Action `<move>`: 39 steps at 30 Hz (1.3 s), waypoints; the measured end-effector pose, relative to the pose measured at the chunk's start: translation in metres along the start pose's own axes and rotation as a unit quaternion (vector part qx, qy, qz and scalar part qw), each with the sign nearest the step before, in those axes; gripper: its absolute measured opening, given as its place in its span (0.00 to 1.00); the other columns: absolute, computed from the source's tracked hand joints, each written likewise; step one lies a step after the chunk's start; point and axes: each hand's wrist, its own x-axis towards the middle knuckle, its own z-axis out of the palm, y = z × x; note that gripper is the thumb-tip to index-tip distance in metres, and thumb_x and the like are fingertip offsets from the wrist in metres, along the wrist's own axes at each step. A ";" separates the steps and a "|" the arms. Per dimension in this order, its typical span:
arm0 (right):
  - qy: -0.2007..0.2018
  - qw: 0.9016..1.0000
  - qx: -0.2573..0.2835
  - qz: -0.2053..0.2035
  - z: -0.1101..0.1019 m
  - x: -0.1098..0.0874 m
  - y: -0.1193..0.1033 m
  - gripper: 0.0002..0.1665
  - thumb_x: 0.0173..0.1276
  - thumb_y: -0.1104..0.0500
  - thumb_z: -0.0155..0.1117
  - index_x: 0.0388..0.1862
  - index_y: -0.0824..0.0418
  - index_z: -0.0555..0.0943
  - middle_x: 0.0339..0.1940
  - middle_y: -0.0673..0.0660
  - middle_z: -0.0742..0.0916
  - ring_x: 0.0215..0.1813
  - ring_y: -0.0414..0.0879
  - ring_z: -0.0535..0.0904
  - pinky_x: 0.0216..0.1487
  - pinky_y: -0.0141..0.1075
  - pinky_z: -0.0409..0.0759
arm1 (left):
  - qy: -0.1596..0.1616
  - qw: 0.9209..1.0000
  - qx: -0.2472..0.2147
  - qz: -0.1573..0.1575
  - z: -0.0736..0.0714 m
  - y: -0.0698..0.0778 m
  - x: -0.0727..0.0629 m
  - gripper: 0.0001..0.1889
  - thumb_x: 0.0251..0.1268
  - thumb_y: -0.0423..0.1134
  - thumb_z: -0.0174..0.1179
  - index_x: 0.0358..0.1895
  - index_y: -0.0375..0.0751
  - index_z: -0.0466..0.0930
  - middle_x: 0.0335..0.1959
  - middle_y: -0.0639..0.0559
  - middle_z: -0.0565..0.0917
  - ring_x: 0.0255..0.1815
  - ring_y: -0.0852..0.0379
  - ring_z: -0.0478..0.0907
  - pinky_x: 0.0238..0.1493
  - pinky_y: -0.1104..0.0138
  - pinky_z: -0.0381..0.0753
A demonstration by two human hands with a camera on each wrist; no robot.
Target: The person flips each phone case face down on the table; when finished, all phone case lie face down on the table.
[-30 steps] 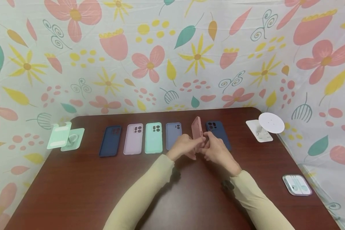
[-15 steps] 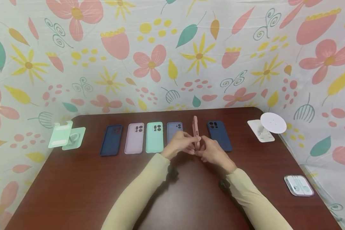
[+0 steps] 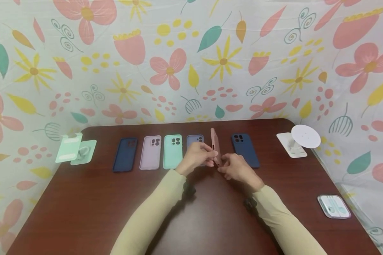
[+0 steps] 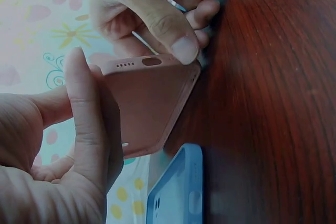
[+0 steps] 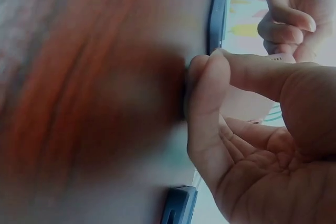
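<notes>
A pink phone case stands on its long edge, tilted, between the two hands. My left hand pinches its near end between thumb and fingers. The left wrist view shows the inside of this case and the port cutout in its end wall. With thumb and fingertips, my right hand grips the lower near corner, close to the tabletop; in the left wrist view its thumb lies on that corner. A periwinkle phone case is partly hidden behind my left hand. The blue phone case lies just right of my right hand.
Left along the row lie a mint case, a lilac case and a navy case. A mint stand is at the far left, a white round-topped stand at the right. Boxed earphones lie near the right edge.
The pink case has turned from showing its left-facing side, through edge-on, to leaning left with its right-facing side showing. Both hands have shifted slightly left with it, still holding it.
</notes>
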 end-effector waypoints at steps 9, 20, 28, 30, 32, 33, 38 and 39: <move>-0.002 1.000 -0.005 0.008 -0.007 0.000 0.002 0.35 0.76 0.61 0.72 0.73 0.80 0.73 0.37 0.62 0.93 0.29 0.43 0.90 0.37 0.39 0.92 | -0.003 0.999 0.047 -0.002 -0.007 0.000 0.001 0.09 0.72 0.31 0.72 0.47 0.29 0.85 0.29 0.42 0.90 0.18 0.60 0.86 0.28 0.68 0.90; 0.026 0.999 -0.034 0.021 -0.010 -0.007 0.006 0.31 0.76 0.61 0.72 0.70 0.78 0.76 0.34 0.60 0.93 0.29 0.42 0.90 0.38 0.39 0.90 | 0.017 0.994 0.110 -0.011 0.002 -0.005 0.003 0.10 0.71 0.32 0.73 0.48 0.27 0.87 0.30 0.41 0.91 0.20 0.58 0.89 0.36 0.65 0.93; 0.045 0.998 -0.017 0.028 -0.012 -0.012 0.007 0.32 0.77 0.63 0.71 0.73 0.79 0.74 0.33 0.61 0.92 0.29 0.43 0.90 0.35 0.37 0.89 | 0.044 0.984 0.172 -0.015 0.012 -0.006 0.006 0.09 0.72 0.32 0.73 0.47 0.28 0.89 0.28 0.43 0.92 0.22 0.57 0.91 0.36 0.67 0.92; 0.050 0.998 -0.020 0.028 -0.012 -0.012 0.008 0.32 0.77 0.64 0.71 0.73 0.79 0.74 0.31 0.60 0.92 0.28 0.43 0.89 0.34 0.36 0.88 | 0.047 0.981 0.186 -0.012 0.015 -0.006 0.006 0.09 0.73 0.32 0.72 0.48 0.27 0.89 0.27 0.42 0.92 0.22 0.56 0.91 0.36 0.68 0.92; 0.055 0.998 -0.027 0.029 -0.012 -0.012 0.009 0.32 0.76 0.64 0.70 0.73 0.78 0.74 0.30 0.59 0.91 0.27 0.43 0.89 0.33 0.35 0.86 | 0.049 0.978 0.202 -0.010 0.018 -0.007 0.006 0.10 0.73 0.31 0.71 0.49 0.27 0.89 0.26 0.43 0.92 0.22 0.56 0.92 0.37 0.69 0.91; 0.056 0.998 -0.029 0.031 -0.012 -0.012 0.010 0.32 0.77 0.63 0.70 0.73 0.78 0.75 0.29 0.59 0.91 0.27 0.43 0.88 0.33 0.34 0.85 | 0.050 0.977 0.209 -0.009 0.020 -0.007 0.006 0.10 0.73 0.31 0.71 0.49 0.26 0.89 0.26 0.43 0.92 0.22 0.55 0.92 0.37 0.70 0.91; 0.060 0.997 -0.032 0.043 -0.012 -0.012 0.010 0.31 0.77 0.63 0.70 0.72 0.77 0.75 0.29 0.58 0.91 0.27 0.43 0.87 0.32 0.33 0.82 | 0.056 0.967 0.248 -0.002 0.026 -0.009 0.006 0.08 0.74 0.30 0.70 0.49 0.27 0.89 0.23 0.45 0.92 0.22 0.56 0.92 0.41 0.70 0.90; 0.062 0.997 -0.032 0.044 -0.012 -0.012 0.010 0.31 0.76 0.63 0.70 0.72 0.77 0.75 0.29 0.59 0.91 0.27 0.43 0.87 0.32 0.33 0.82 | 0.058 0.964 0.261 0.001 0.027 -0.010 0.006 0.08 0.73 0.31 0.70 0.48 0.28 0.90 0.22 0.45 0.92 0.21 0.57 0.91 0.42 0.71 0.90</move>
